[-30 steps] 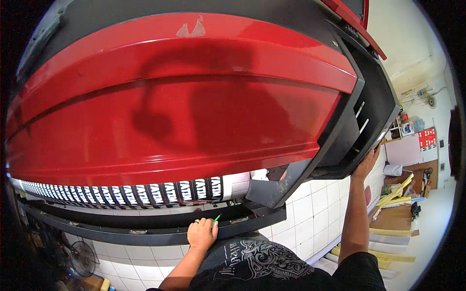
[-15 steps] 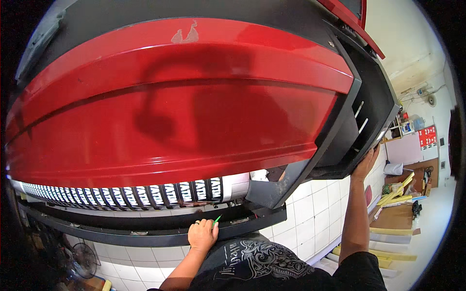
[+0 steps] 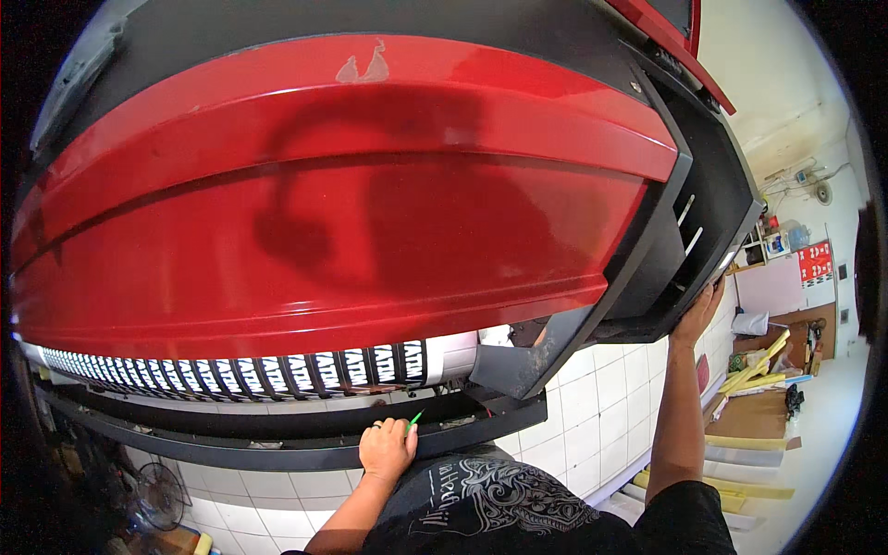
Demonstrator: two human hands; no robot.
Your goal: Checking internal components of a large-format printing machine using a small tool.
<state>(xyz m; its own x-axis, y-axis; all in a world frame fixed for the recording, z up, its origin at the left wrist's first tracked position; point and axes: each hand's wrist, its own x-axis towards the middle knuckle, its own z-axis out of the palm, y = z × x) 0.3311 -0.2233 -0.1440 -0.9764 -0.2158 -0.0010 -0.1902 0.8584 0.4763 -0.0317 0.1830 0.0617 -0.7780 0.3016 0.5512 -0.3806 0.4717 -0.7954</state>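
My left hand (image 3: 387, 448) rests on a long black trough (image 3: 319, 455), fingers closed round a thin green pen-like tool (image 3: 413, 421). My right hand (image 3: 694, 314) grips the lower edge of the black end housing (image 3: 703, 185) on the right of a large printing machine. Its curved glossy red panel (image 3: 444, 222) spans most of the view, carrying a dark shadow and a pale scuffed patch near the top. Below the panel lies a long roll of black-and-white printed material (image 3: 240, 372), just above the trough. An angled dark bracket (image 3: 546, 361) hangs at the roll's right end.
A standing fan (image 3: 159, 490) is at the lower left on white floor tiles (image 3: 583, 416). Along the right wall are yellow rolls (image 3: 768, 356), brown boards (image 3: 745, 416), a pink board (image 3: 768, 291) and a shelf with containers (image 3: 777, 242). My dark shirt fills the bottom middle.
Both hands keep their places and grips. The machine sits very slightly lower in the picture than a second ago.
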